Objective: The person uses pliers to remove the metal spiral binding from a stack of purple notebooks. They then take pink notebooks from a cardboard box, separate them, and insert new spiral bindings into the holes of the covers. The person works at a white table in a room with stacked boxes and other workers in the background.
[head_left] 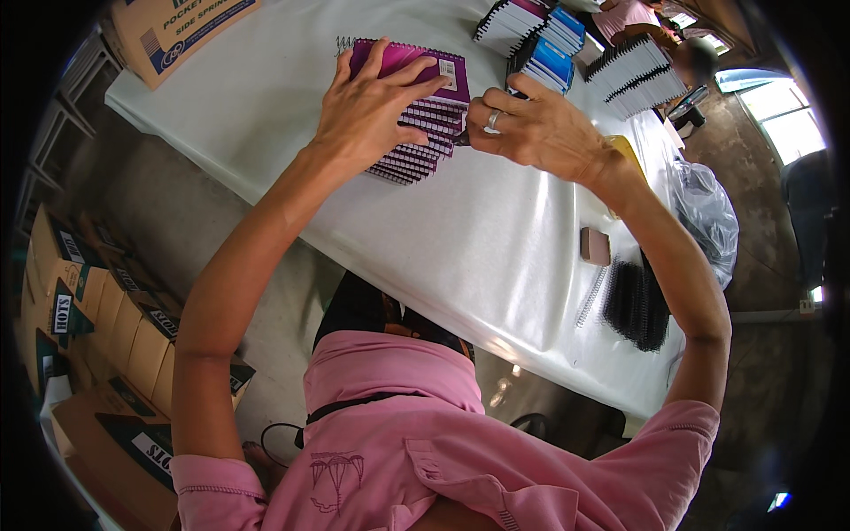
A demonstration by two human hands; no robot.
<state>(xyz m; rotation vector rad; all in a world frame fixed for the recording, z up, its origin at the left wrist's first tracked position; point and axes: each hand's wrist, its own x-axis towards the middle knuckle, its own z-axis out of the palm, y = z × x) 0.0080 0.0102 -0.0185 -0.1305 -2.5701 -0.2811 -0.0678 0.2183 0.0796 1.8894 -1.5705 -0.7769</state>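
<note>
A stack of small purple spiral notebooks (434,119) lies toward the far side of the white-covered table, its wire-bound edges fanned toward me. My left hand (367,115) rests flat on the top cover with its fingers spread. At the stack's right side, my right hand (536,128), with a ring on it, has its fingers curled together. A small dark tip shows between those fingers and the notebooks. What it belongs to is hidden by the hand.
Stacks of blue notebooks (544,62) and black-bound notebooks (633,75) stand at the far right. Black spiral coils (636,305), a brown block (595,246) and a clear plastic bag (707,212) lie nearer. A cardboard box (181,31) occupies the far left; more boxes (115,301) fill the floor. Another person (624,19) is beyond.
</note>
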